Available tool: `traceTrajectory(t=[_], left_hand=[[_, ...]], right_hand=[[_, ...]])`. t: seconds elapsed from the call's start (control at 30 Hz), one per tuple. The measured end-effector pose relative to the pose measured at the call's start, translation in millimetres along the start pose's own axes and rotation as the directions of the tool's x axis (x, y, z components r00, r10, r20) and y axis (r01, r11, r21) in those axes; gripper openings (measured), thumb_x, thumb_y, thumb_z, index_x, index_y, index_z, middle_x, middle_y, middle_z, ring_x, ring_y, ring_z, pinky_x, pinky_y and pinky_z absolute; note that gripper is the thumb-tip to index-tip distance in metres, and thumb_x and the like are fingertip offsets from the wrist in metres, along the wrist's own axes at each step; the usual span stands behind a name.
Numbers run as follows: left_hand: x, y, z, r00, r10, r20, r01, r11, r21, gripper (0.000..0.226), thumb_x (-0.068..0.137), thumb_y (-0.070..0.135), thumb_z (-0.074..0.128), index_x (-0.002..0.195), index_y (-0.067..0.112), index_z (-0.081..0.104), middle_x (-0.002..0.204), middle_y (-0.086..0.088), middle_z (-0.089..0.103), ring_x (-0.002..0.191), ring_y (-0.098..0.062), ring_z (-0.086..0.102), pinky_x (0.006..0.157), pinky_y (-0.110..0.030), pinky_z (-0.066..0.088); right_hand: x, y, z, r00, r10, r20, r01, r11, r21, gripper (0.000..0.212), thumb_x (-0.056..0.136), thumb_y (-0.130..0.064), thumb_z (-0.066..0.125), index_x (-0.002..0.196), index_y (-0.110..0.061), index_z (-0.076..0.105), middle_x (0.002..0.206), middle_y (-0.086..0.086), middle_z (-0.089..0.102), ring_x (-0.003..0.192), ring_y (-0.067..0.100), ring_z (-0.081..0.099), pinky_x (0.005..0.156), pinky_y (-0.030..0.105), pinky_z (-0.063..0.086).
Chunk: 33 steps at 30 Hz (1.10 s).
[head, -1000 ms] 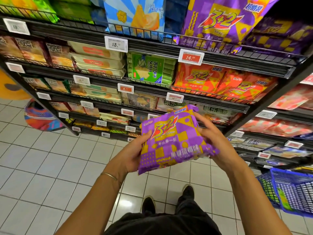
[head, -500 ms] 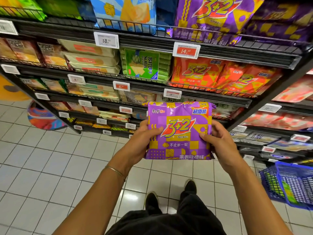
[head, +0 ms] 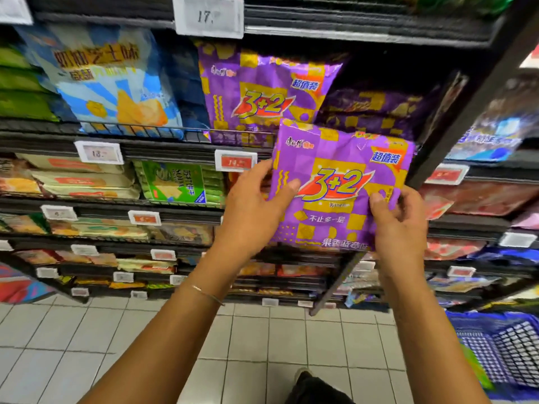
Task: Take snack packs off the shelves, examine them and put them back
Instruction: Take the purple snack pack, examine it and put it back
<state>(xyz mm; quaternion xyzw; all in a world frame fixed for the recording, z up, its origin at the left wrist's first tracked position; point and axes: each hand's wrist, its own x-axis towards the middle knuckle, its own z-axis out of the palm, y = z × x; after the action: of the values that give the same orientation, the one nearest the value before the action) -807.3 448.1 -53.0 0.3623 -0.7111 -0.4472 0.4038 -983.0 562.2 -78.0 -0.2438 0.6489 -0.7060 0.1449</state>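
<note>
A purple and yellow "3+2" snack pack is held upright, front side toward me, in front of the black shelf. My left hand grips its left edge with the thumb on the front. My right hand grips its lower right edge, thumb on the front. Just above and behind it, an identical purple pack stands on the shelf, with more purple packs lying dark to its right.
A blue and white snack bag stands left of the purple packs. Green cracker packs and beige packs fill the shelf below. A blue shopping basket sits on the tiled floor at lower right.
Both hands have raised the purple pack from waist height up toward the shelf holding the same purple packs. The view has tilted upward. Earlier the pack was turned from tilted to upright.
</note>
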Motion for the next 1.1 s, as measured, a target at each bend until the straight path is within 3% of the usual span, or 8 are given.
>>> traceTrajectory(t=[0.13,0.23,0.37,0.5,0.73,0.83,0.97,1.1], left_hand=[[43,25,46,0.996,0.055,0.072,-0.055,0.998,-0.015,0.043,0.09,0.045,0.066,0.126,0.023,0.072,0.118,0.001,0.077,0.11,-0.021,0.072,0.095,-0.047,0.057],[72,34,73,0.994,0.068,0.087,-0.068,0.998,-0.004,0.043,0.093,0.04,0.066,0.131,0.018,0.07,0.122,-0.001,0.075,0.115,-0.022,0.07,0.099,-0.049,0.056],[92,32,83,0.996,0.043,-0.072,-0.044,0.999,-0.01,0.04,0.093,0.035,0.069,0.128,0.015,0.07,0.115,0.002,0.077,0.105,-0.017,0.074,0.095,-0.049,0.058],[111,35,82,0.976,0.036,-0.213,-0.039,0.999,-0.008,0.039,0.089,0.034,0.07,0.12,0.011,0.072,0.109,-0.004,0.078,0.101,-0.024,0.075,0.092,-0.051,0.059],[132,50,95,0.929,0.088,-0.358,-0.111,0.993,-0.044,0.031,0.091,0.037,0.072,0.096,0.007,0.066,0.088,-0.006,0.077,0.08,-0.028,0.072,0.075,-0.051,0.058],[147,58,98,0.906,0.136,-0.401,-0.148,0.989,0.001,0.038,0.086,0.041,0.07,0.079,0.008,0.054,0.07,-0.008,0.06,0.063,-0.025,0.049,0.061,-0.05,0.044],[159,56,98,0.922,0.103,-0.373,-0.112,0.994,-0.001,0.032,0.08,0.037,0.075,0.101,0.014,0.069,0.092,-0.012,0.074,0.08,-0.03,0.066,0.074,-0.048,0.057],[156,46,99,0.946,0.113,-0.303,-0.135,0.99,-0.051,0.034,0.086,0.02,0.083,0.115,0.013,0.067,0.103,-0.005,0.077,0.093,-0.025,0.074,0.086,-0.047,0.061]], right_hand=[[48,-14,-16,0.978,-0.145,-0.151,0.13,0.986,-0.106,0.015,0.102,-0.026,0.06,0.115,-0.02,0.063,0.103,-0.003,0.068,0.089,0.008,0.062,0.084,0.032,0.051],[75,-20,-24,0.956,-0.215,-0.198,0.19,0.972,-0.135,0.017,0.101,-0.026,0.057,0.114,-0.017,0.061,0.092,-0.012,0.061,0.078,-0.001,0.055,0.083,0.032,0.048],[101,-30,-16,0.981,-0.169,-0.092,0.159,0.981,-0.109,0.014,0.102,-0.027,0.062,0.116,-0.025,0.062,0.099,-0.013,0.069,0.087,-0.002,0.065,0.081,0.025,0.054],[118,-37,0,0.989,-0.147,-0.01,0.146,0.987,-0.071,0.015,0.102,-0.023,0.064,0.117,-0.023,0.066,0.102,-0.007,0.073,0.09,0.01,0.069,0.083,0.034,0.056],[156,-49,16,0.974,-0.226,0.004,0.225,0.969,-0.097,0.02,0.107,-0.027,0.052,0.121,-0.016,0.062,0.099,-0.013,0.068,0.081,-0.009,0.059,0.068,0.003,0.04],[170,-51,23,0.972,-0.236,-0.013,0.233,0.968,-0.097,0.015,0.108,-0.025,0.048,0.113,-0.012,0.054,0.095,-0.007,0.063,0.078,-0.003,0.055,0.072,0.022,0.041],[188,-48,30,0.991,-0.125,-0.046,0.122,0.991,-0.056,0.04,0.104,-0.015,0.05,0.144,-0.01,0.048,0.137,0.008,0.062,0.123,0.022,0.057,0.105,0.035,0.043],[198,-36,32,0.999,-0.037,-0.036,0.036,0.999,-0.037,0.052,0.103,-0.011,0.05,0.154,-0.01,0.038,0.152,0.01,0.052,0.139,0.027,0.05,0.118,0.044,0.036]])
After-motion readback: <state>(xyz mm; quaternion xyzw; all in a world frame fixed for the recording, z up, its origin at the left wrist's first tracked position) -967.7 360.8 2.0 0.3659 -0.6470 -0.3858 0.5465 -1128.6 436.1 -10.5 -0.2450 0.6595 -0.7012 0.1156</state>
